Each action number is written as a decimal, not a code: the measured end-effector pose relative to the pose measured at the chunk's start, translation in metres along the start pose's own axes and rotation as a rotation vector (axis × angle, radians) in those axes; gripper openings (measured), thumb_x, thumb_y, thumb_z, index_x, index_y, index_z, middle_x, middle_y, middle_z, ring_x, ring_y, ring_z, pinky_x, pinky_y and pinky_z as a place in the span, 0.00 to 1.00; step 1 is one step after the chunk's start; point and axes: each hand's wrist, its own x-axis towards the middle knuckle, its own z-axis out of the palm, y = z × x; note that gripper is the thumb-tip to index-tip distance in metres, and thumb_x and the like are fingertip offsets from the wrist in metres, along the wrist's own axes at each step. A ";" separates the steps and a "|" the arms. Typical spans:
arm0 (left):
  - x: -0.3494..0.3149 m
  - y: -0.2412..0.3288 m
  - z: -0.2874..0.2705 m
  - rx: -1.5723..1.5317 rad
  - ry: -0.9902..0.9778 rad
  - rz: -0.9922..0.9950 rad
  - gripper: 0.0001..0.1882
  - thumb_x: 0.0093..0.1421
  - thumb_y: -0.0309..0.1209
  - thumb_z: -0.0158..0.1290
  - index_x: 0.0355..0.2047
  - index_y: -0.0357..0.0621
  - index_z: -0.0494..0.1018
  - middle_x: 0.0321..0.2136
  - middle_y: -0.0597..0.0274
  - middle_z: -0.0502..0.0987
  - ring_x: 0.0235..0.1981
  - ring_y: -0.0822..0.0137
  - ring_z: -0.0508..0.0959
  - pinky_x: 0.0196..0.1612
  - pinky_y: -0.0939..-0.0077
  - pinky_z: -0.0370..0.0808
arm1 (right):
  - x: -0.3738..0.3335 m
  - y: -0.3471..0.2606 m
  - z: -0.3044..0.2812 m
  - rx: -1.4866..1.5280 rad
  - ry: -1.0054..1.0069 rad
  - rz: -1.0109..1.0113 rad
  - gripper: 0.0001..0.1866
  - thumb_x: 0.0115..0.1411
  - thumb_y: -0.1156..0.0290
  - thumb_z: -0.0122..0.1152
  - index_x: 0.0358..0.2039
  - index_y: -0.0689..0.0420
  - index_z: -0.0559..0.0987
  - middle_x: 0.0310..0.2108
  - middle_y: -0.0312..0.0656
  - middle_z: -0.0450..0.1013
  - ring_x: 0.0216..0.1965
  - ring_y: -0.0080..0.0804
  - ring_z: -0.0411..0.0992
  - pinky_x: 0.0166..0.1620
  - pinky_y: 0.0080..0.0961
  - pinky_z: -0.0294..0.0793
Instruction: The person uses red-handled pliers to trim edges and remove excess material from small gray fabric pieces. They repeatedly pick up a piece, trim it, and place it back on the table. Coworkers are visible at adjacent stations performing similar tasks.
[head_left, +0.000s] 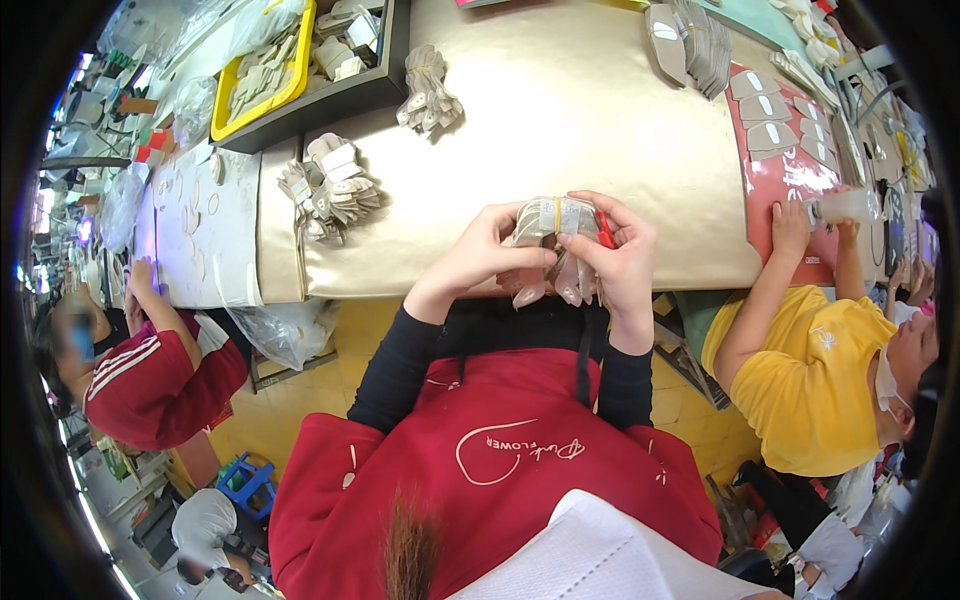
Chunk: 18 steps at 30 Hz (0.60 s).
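Both my hands hold a bundle of beige flat cut pieces (556, 222) just above the near edge of the tan table (580, 120). A pale band runs around the bundle. My left hand (478, 256) grips its left side, fingers on top. My right hand (622, 252) closes on its right side, with something small and red (605, 230) against the fingers. Several pieces hang loose below the bundle. My black sleeves and red apron (500, 450) fill the lower middle.
Two more bundles lie on the table (330, 190) (430, 95). A yellow tray (262, 100) sits at the back left, stacked pieces (690, 40) at the back right. A person in yellow (810, 370) holds a bottle (845, 205) over a red mat (790, 175). Another person in red (150, 375) sits left.
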 end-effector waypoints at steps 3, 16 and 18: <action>-0.001 0.003 -0.010 -0.194 -0.258 -0.072 0.19 0.56 0.28 0.66 0.47 0.35 0.77 0.38 0.60 0.83 0.39 0.72 0.81 0.45 0.76 0.77 | 0.000 0.000 0.000 0.047 -0.023 -0.032 0.23 0.53 0.85 0.70 0.51 0.70 0.79 0.41 0.46 0.81 0.41 0.25 0.80 0.45 0.20 0.80; -0.022 -0.017 -0.034 -0.444 -0.445 -0.229 0.33 0.60 0.49 0.60 0.48 0.25 0.72 0.29 0.42 0.82 0.21 0.63 0.82 0.20 0.78 0.78 | 0.007 0.002 0.008 0.181 0.062 0.079 0.24 0.59 0.80 0.68 0.56 0.67 0.76 0.36 0.43 0.81 0.35 0.23 0.80 0.42 0.20 0.79; -0.024 -0.028 -0.033 -0.588 -0.452 -0.121 0.32 0.65 0.53 0.55 0.47 0.30 0.74 0.26 0.48 0.80 0.20 0.68 0.80 0.19 0.81 0.74 | 0.008 -0.001 0.007 0.292 0.113 0.092 0.22 0.60 0.78 0.68 0.55 0.66 0.76 0.36 0.43 0.81 0.35 0.23 0.80 0.41 0.19 0.79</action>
